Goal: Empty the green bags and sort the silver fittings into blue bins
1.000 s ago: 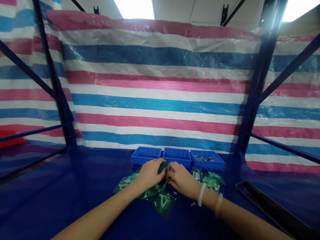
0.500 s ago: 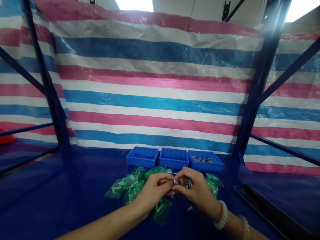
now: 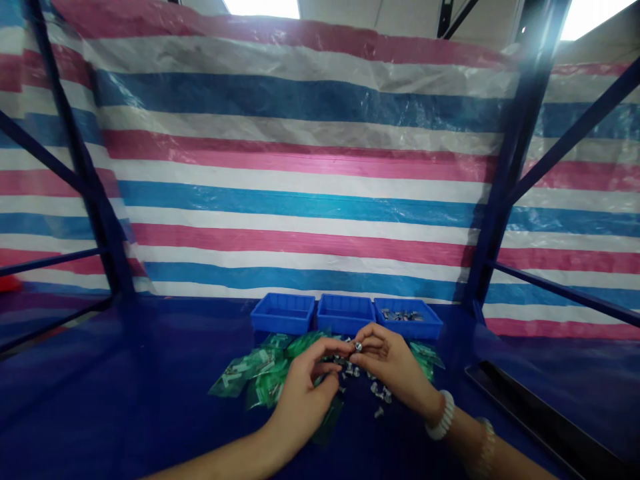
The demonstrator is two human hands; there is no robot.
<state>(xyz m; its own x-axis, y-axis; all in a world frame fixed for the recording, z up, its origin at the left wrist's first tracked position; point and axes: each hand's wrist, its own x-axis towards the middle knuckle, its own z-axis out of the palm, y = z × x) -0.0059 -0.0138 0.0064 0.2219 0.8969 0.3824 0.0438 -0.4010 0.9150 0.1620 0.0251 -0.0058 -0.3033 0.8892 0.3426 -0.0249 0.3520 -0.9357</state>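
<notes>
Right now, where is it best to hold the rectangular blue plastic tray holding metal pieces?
Probably grasp the tray by its right rim, from the right: that rim shows bare, while the middle blue plastic tray crowds its left and your right hand overlaps its near left corner.

Loads of room is left over the glossy dark-blue tabletop (image 3: 175, 400) on the left, so a hand could be slid through there easily. Straight ahead, the low route's blocked by a row of three blue plastic bins (image 3: 345, 325), but they could be passed over, up to the pink, white and blue striped plastic sheet (image 3: 310, 173). Beside the left hand (image 3: 307, 383) the way's clogged by see-through green plastic bags (image 3: 260, 365). On the right, only a narrow lane's left between the right forearm and the long flat black slab (image 3: 540, 413).
</notes>
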